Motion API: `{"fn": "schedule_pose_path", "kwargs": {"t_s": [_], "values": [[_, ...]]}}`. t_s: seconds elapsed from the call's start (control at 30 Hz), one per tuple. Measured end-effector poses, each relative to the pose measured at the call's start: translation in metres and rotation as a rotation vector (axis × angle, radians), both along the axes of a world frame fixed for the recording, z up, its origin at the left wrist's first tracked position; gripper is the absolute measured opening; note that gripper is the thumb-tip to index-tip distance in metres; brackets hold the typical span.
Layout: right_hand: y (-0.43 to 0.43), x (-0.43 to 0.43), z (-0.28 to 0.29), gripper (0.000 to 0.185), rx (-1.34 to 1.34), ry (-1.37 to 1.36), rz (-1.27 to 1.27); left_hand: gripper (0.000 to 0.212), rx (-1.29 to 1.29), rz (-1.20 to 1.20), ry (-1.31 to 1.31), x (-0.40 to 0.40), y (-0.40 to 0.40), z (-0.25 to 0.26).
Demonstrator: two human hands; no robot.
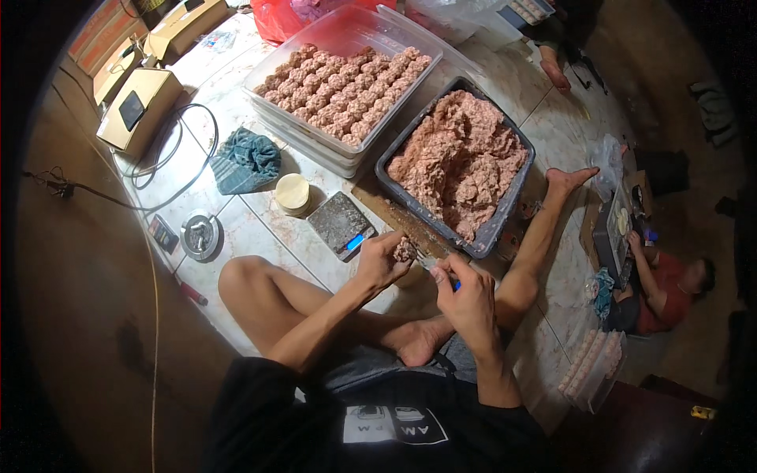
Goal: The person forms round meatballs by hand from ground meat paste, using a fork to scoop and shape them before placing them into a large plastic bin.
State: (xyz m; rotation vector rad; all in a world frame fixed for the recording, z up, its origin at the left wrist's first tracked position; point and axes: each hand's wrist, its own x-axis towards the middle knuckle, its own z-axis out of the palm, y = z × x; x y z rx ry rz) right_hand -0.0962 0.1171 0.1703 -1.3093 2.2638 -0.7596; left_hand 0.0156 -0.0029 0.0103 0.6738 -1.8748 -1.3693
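My left hand [378, 260] holds a small lump of minced meat [404, 249] at its fingertips. Close beside it, my right hand [467, 291] grips a small flat-bladed tool [427, 261] with a blue part showing by the palm; whether it is a knife or a spatula is unclear. A dark rectangular tub [390, 177] full of minced meat [461, 154] rests tilted beyond my hands, on a board [387, 210]. Left of that board lies a digital scale [342, 223] with a lit blue display. Behind stands a clear plastic box [349, 156] with rows of meat balls [343, 88].
A stack of pale round wrappers [293, 194], a teal cloth [247, 161] and a glass ashtray [201, 235] lie left. Cardboard boxes [142, 106] and a black cable [216, 127] are farther left. Rightward, a person in red [668, 295] works near a tray of filled rows [591, 366].
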Motion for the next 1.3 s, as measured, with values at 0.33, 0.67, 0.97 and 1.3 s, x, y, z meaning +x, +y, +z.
{"fn": "schedule_pose_path", "kwargs": {"t_s": [0.33,0.67,0.97,1.3], "values": [[-0.019,-0.039,-0.002,0.014,-0.154,0.072,-0.107,0.038,0.011,-0.051,-0.240,-0.005,-0.002,0.001],[-0.005,-0.041,0.005,0.012,-0.052,0.155,0.057,0.025,0.492,-0.376,0.137,-0.007,-0.014,0.000],[0.002,-0.018,0.002,0.011,-0.079,0.166,0.106,0.020,0.102,-0.392,-0.140,0.002,-0.011,-0.003],[0.000,-0.008,0.020,0.011,0.080,0.241,0.107,0.031,0.246,-0.233,-0.154,-0.005,-0.004,-0.003]]}}
